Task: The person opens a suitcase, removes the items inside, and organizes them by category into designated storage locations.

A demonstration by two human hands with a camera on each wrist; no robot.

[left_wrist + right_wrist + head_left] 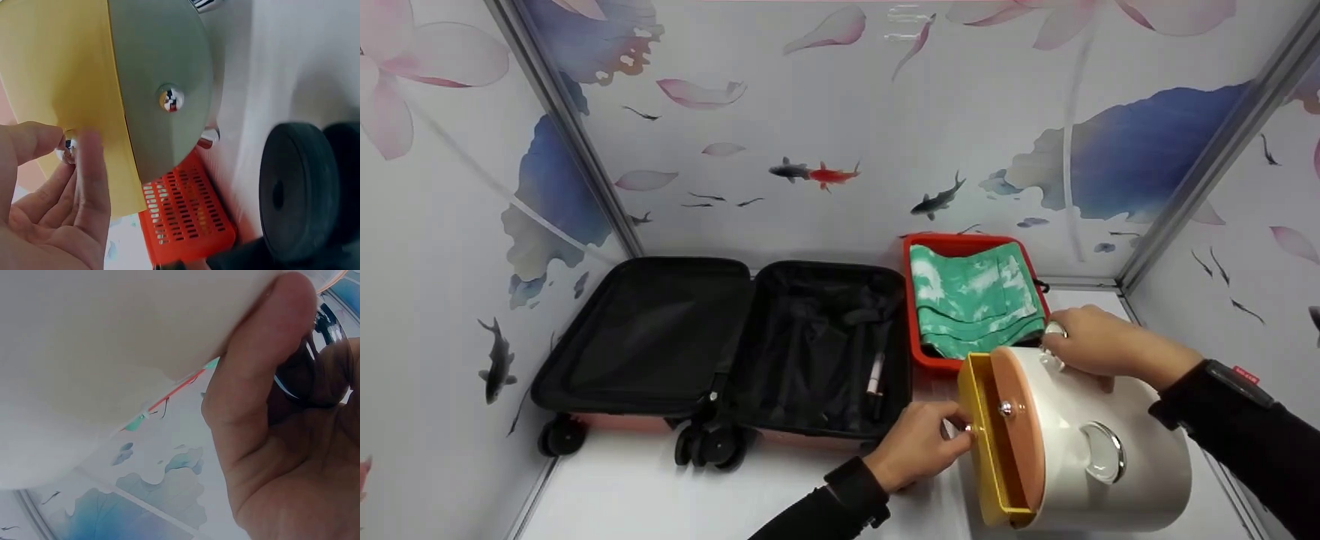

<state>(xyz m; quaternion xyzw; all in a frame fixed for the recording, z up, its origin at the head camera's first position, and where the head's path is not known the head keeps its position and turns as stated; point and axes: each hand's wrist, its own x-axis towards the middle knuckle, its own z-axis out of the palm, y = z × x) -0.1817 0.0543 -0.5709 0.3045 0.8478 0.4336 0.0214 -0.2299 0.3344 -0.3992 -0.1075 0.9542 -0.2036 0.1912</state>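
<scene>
A white rounded storage box [1132,405] stands at the right, its front facing left. Its yellow drawer [986,442] is partly pulled out, beside a panel of another colour [163,67] with its own chrome knob [171,99]. Between thumb and fingers, my left hand [919,444] pinches the round metal knob [68,147] on the yellow drawer's front. My right hand [1099,341] grips a shiny chrome handle [320,360] on the box's far side. A matching curved handle [1106,452] shows on the near side. The drawer's inside is only partly visible.
An open suitcase with black lining [660,337] lies left of the box, a small pale stick-like item [876,373] in its right half. Its black wheels [724,446] point forward. Behind the box, a red basket [913,337] holds folded green-and-white cloth [975,292]. Patterned walls surround the table.
</scene>
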